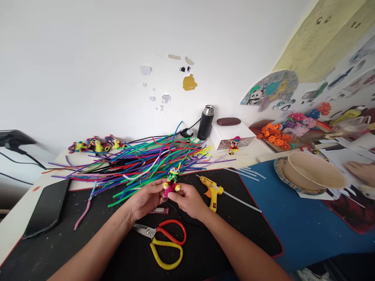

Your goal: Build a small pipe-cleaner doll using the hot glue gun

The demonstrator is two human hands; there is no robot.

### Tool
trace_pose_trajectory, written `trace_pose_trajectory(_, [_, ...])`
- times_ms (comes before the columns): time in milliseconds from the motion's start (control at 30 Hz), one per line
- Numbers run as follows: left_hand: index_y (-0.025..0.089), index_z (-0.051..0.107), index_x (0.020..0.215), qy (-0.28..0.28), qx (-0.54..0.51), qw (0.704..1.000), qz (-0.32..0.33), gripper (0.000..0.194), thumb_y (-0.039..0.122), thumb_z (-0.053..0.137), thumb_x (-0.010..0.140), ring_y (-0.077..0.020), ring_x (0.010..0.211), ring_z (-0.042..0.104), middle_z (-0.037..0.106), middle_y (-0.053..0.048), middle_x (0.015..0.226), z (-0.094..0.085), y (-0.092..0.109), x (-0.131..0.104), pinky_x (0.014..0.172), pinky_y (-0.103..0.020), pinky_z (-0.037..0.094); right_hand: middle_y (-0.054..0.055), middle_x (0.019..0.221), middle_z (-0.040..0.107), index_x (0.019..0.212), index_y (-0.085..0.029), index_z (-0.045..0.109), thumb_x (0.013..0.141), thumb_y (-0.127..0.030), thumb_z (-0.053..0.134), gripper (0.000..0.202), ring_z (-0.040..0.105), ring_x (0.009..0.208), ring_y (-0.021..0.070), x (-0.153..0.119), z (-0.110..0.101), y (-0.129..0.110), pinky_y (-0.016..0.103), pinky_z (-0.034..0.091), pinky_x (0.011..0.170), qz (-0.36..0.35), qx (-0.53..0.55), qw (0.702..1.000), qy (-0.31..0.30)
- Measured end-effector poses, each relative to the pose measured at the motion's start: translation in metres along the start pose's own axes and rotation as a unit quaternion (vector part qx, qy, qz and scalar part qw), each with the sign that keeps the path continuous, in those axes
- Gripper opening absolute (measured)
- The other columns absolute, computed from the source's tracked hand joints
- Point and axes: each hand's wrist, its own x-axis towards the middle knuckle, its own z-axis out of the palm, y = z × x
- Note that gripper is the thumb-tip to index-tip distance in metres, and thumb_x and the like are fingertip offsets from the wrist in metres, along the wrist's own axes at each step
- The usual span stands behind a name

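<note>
Between my two hands, above the black mat (228, 230), is a small pipe-cleaner figure (172, 177) with a green face, yellow-tipped arms and a magenta lower part. My left hand (149, 199) grips it from the left side, fingers curled behind it. From the right, my right hand (189, 200) pinches its lower part with the thumb in front. Below my hands lie scissors (152, 233) with one red and one yellow handle. A yellow hot glue gun (213, 191), a clear glue stick in its back, rests to the right.
A heap of coloured pipe cleaners (149, 158) spreads behind my hands. Several finished figures (99, 145) sit back left, another figure (234, 145) by a white box (218, 134). A black flask (206, 123), a phone (47, 207) and a beige bowl (315, 171) stand around. Another person's hand (361, 171) is far right.
</note>
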Motion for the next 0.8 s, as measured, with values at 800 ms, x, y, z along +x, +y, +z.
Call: trace_pose_trajectory(800, [0.011,0.077,0.1,0.014,0.001,1.0,-0.025,0.024,0.012,0.087,0.078,-0.0129,0.071,0.069,0.075,-0.005,0.088,-0.0018,0.0028,0.0001,0.064,-0.022,0.055,-0.005,0.061,0.049,0.097,-0.016,0.072,0.084,-0.06,0.077,0.046,0.041,0.055,0.0113,0.0006,0.0001,0.0005,0.025,0.032,0.052,-0.011,0.003,1.0,-0.011])
